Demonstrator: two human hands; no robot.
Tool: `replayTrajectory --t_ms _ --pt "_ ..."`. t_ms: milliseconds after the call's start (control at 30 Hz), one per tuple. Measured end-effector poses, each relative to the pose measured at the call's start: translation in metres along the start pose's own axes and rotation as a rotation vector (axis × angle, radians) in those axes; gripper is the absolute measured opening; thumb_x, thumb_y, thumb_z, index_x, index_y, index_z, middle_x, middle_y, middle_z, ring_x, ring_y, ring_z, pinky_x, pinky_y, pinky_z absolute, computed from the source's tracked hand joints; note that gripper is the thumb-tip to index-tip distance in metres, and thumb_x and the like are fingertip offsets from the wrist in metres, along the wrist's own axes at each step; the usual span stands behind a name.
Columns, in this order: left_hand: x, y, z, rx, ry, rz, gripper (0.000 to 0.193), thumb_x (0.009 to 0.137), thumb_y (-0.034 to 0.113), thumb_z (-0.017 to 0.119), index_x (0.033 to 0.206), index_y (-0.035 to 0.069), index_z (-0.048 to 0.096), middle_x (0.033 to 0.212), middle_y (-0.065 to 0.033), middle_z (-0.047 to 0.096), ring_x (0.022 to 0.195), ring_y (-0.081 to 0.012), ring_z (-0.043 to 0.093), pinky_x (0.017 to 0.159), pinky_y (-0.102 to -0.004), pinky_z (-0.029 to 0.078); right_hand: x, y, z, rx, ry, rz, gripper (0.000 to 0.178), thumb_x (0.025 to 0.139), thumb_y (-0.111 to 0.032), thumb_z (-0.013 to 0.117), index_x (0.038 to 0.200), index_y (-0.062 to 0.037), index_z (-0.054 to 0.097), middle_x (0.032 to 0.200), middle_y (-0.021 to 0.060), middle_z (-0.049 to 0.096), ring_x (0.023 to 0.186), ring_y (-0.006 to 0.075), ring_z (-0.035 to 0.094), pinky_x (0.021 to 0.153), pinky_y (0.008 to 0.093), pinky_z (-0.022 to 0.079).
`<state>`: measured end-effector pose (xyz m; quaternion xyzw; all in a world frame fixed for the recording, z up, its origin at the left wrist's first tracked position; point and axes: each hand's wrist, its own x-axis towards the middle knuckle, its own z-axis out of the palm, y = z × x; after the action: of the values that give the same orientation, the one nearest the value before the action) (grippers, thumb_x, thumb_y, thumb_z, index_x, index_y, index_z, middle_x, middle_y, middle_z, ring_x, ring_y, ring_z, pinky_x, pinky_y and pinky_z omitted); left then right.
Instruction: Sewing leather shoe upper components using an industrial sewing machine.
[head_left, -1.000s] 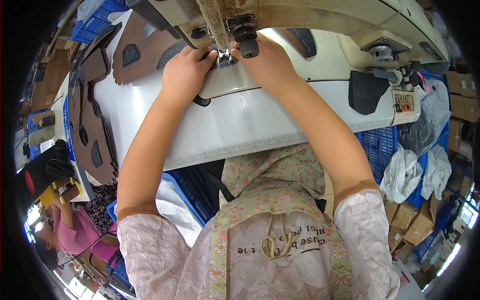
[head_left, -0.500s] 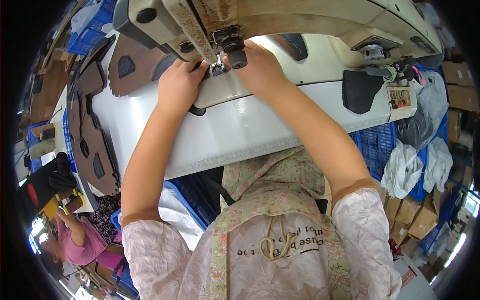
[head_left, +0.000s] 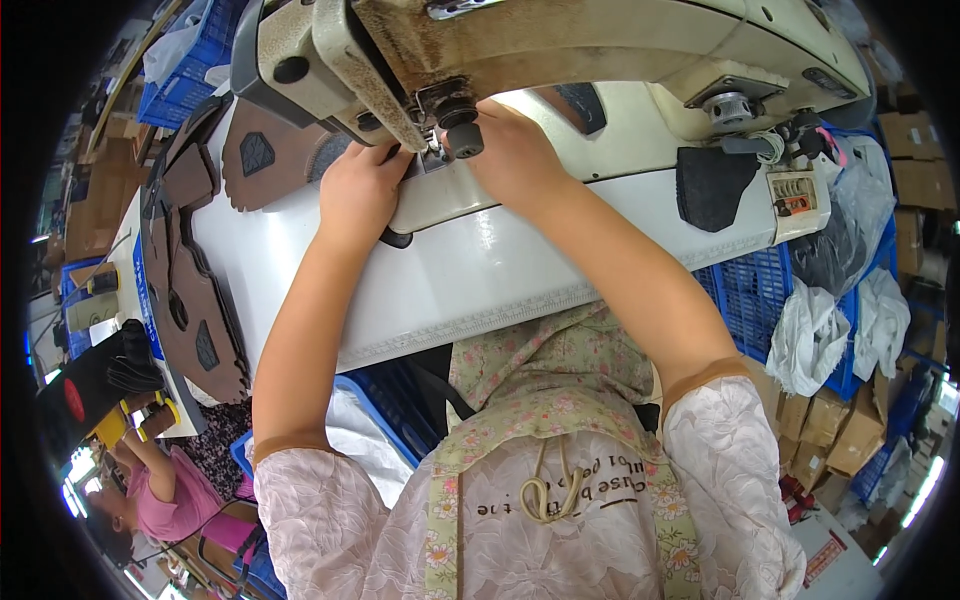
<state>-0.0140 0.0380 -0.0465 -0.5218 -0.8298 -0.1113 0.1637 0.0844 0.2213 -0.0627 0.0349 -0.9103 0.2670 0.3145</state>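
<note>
Pressed flat under the needle of an industrial sewing machine [head_left: 560, 50]: a dark cut piece [head_left: 397, 239], likely thin and limp, best steered by its edges. Left hand [head_left: 358, 190] and right hand [head_left: 515, 155] spread on it, fingers partly hidden. Little room beneath the machine arm; brown cut panels [head_left: 190, 290] stacked left on the white table [head_left: 480, 270].

A pale pink floral lace blouse with tan-edged short sleeves [head_left: 705, 378] is worn under a floral apron [head_left: 545, 400].

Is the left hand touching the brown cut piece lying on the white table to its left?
Apart. The head view shows bare white table between the left hand and the brown cut piece.
</note>
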Motion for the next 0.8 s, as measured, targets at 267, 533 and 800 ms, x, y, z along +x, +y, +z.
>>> replayTrajectory --t_ms 267,533,800 --pt "0.0 0.0 0.002 -0.009 0.023 0.007 0.033 0.075 0.003 0.063 0.103 0.016 0.074 0.101 -0.0027 0.07 0.088 -0.0274 0.066 0.071 -0.0369 0.053 0.0 0.001 0.001 -0.02 0.009 -0.019 0.008 0.083 -0.011 0.063 0.077 -0.007 0.066 0.096 0.0022 0.063 0.091 0.0199 0.063 0.076 0.0329 0.055" --pt "0.0 -0.001 -0.001 -0.045 0.044 0.012 0.035 0.073 0.001 0.063 0.103 0.016 0.074 0.103 -0.0043 0.069 0.091 -0.0271 0.065 0.073 -0.0369 0.053 0.002 -0.003 -0.001 0.036 0.012 0.015 0.008 0.084 -0.011 0.062 0.079 -0.0057 0.064 0.095 0.0032 0.063 0.092 0.0218 0.063 0.077 0.0333 0.054" --pt "0.004 0.0 0.0 -0.092 0.014 -0.019 0.034 0.07 -0.002 0.06 0.099 0.013 0.073 0.103 -0.0066 0.069 0.094 -0.0304 0.064 0.078 -0.0395 0.052 -0.008 -0.013 -0.043 0.078 0.082 -0.066 0.008 0.085 -0.008 0.059 0.081 -0.0053 0.065 0.092 0.0052 0.065 0.087 0.0246 0.064 0.075 0.0372 0.052"
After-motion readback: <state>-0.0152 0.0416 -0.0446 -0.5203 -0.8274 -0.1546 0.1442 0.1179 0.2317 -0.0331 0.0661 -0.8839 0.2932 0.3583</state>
